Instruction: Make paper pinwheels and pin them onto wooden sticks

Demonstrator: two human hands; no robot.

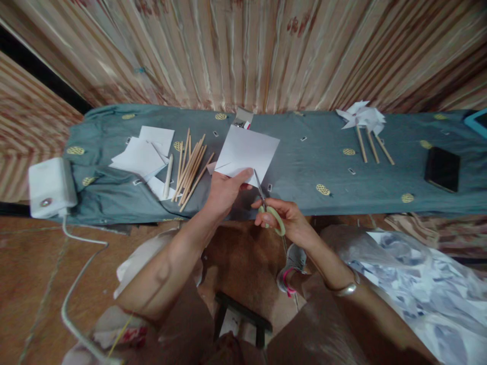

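Observation:
A square sheet of white paper point(247, 149) is pinched along its near edge by my left hand point(228, 187), thumb on top. One slit shows at the paper's left corner. My right hand point(285, 215) grips scissors point(274, 215) with pale green handles, and their blades meet the paper's near edge just right of my left thumb. Left of the paper lie a bundle of wooden sticks point(192, 170), a white pen-like stick point(168, 175) and a stack of white paper squares point(140, 154). Behind the paper sits a small open box point(243, 117) of tiny metal pieces.
White paper pinwheels point(363, 117) on sticks lie on the cloth-covered table point(304, 177), with a black rectangular object point(442, 169) farther right. At the left edge is a white device point(51, 187) with a cable. A plastic bag point(422, 284) of paper stands lower right; corrugated sheeting point(251, 56) rises behind.

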